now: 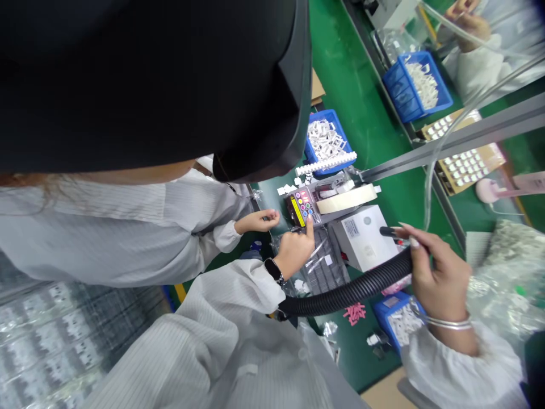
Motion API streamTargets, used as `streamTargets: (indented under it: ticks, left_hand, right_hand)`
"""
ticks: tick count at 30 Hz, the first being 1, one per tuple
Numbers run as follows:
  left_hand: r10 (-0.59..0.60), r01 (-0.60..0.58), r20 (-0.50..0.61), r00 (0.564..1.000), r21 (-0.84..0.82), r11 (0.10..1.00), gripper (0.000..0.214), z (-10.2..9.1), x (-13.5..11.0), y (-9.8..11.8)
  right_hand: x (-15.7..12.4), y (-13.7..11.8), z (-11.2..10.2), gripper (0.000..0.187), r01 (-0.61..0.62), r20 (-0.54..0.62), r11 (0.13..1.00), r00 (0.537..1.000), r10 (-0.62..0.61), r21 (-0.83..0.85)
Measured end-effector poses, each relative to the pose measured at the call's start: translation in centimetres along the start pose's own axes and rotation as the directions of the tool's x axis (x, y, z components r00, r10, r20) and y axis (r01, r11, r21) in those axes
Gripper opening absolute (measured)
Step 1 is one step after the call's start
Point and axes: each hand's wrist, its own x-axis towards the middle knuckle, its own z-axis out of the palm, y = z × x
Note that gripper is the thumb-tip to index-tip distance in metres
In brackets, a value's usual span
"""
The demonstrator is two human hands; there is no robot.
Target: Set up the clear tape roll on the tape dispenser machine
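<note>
My left hand (295, 250), with a watch at its wrist, is closed except for the stretched index finger. That fingertip touches a button on the control panel (303, 204) of a tape dispenser. A roll of cream tape (347, 200) stands in the machine. To the right, my right hand (438, 272), with a bangle at the wrist, is closed around the end of a ribbed black hose (353, 289). A slim black-tipped tool (387, 231) sticks out by its fingers; its kind I cannot make out. Behind the hose stands a white box (366, 237).
A co-worker's hand (258, 221) is beside the dispenser. Blue bins (313, 153) hold white plastic parts; another blue bin (385, 307) is near my right hand. Pink pieces (355, 312) lie on the green table. A metal post (460, 133) crosses the right side. Another person's hands (468, 25) are opposite.
</note>
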Motion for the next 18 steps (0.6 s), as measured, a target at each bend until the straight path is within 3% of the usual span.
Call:
streamTargets:
  ticks: [9, 18]
  left_hand:
    - [-0.040, 0.041, 0.008, 0.999, -0.060, 0.997, 0.063, 1.06, -0.63, -0.33]
    - [-0.035, 0.036, 0.011, 0.999, -0.055, 0.998, 0.064, 0.69, -0.73, -0.27]
  right_hand:
    - [-0.30, -0.05, 0.06, 0.031, -0.056, -0.006, 0.998, 0.998, 0.056, -0.022]
    - [0.05, -0.24, -0.09, 0.030, -0.005, -0.007, 0.998, 1.000, 0.005, -0.055]
